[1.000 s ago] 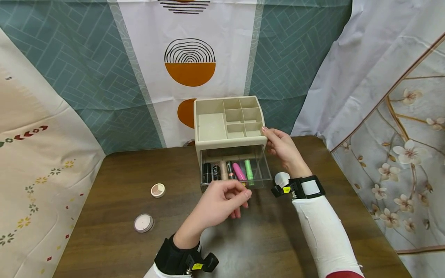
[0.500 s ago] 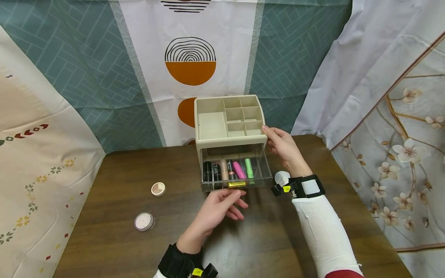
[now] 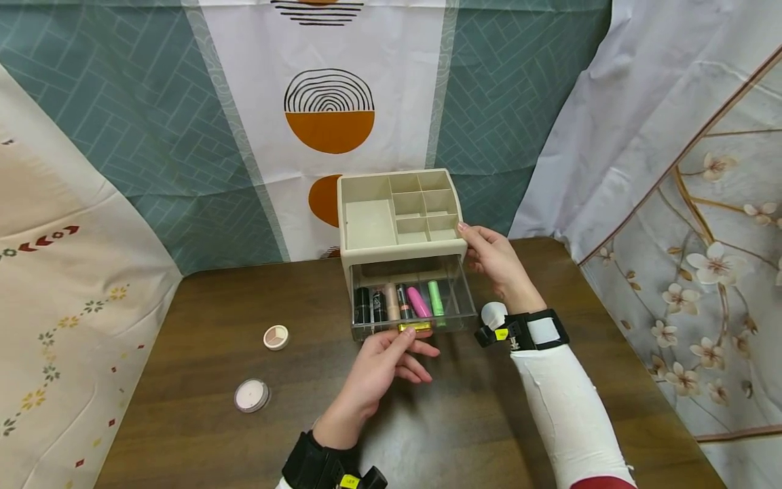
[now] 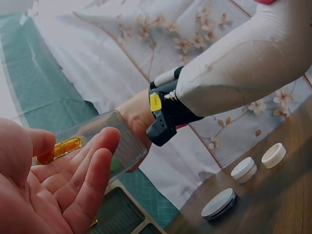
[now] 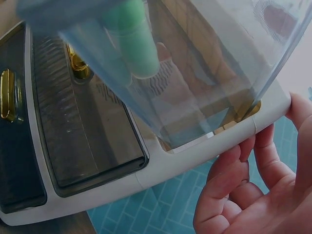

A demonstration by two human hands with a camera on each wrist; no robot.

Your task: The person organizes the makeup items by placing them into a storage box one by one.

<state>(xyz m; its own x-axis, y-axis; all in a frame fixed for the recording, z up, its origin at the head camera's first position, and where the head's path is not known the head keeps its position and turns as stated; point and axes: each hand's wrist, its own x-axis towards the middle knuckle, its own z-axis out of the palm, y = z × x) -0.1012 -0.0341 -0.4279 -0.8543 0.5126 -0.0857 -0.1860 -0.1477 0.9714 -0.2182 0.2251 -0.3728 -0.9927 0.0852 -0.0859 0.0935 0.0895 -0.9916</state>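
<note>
A cream makeup organizer (image 3: 369, 224) stands at the back of the table with its clear top drawer (image 3: 455, 305) pulled out. Inside the drawer lie several cosmetic tubes, among them a pink tube (image 3: 419, 303) and a green tube (image 3: 436, 299). My left hand (image 3: 373, 370) pinches the gold drawer handle (image 3: 423, 327), thumb on top and the other fingers spread loosely below. In the left wrist view, the handle (image 4: 67, 147) shows beside the thumb. My right hand (image 3: 497, 261) grips the organizer's right side, thumb at its upper edge and fingers bent against the side (image 5: 248, 146).
On the table's left lie a round pan palette (image 3: 276, 337) and a round clear-rimmed compact (image 3: 251, 395). A white round jar (image 3: 493, 314) sits beside my right wrist. Patterned cloth (image 3: 330, 136) hangs behind the organizer. Below the drawer is another dark drawer (image 5: 87, 122).
My left hand first drops below the drawer's front, uncovering the gold handle, then brings its thumb up onto it. My right hand keeps its place; the drawer stays about equally far out.
</note>
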